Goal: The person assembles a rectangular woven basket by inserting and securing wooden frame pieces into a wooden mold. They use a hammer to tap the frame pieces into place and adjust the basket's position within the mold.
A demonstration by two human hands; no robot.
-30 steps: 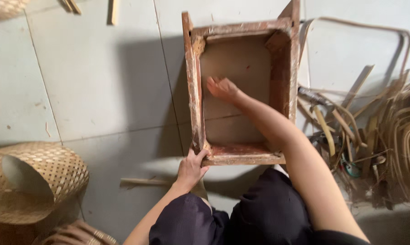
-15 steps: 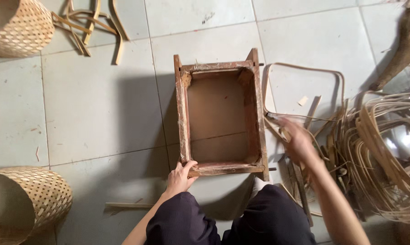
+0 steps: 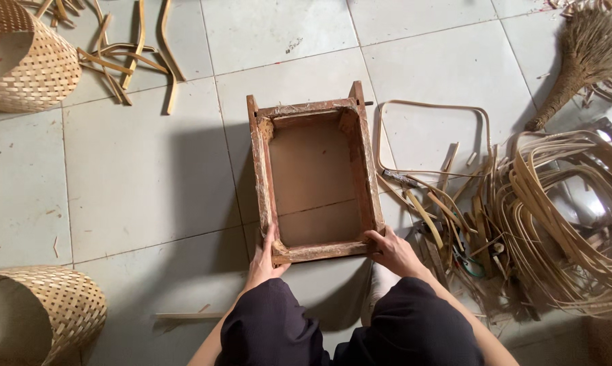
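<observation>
A worn rectangular wooden frame (image 3: 261,169), open in the middle, lies on the tiled floor in front of my knees. My left hand (image 3: 265,261) grips its near left corner, thumb on the top edge. My right hand (image 3: 391,251) grips the near right corner, fingers curled over the rail. Both forearms reach out over my dark trousers.
A pile of bent cane strips (image 3: 557,210) and a bent cane loop (image 3: 431,105) lie to the right, with a broom (image 3: 584,54) at top right. Woven baskets sit at top left (image 3: 21,61) and bottom left (image 3: 42,315). Loose cane offcuts (image 3: 126,57) lie at the top.
My right hand left the inside of the frame, swung out to the cane pile on the right, then came back to grip the near right corner. The left hand stayed on its corner.
</observation>
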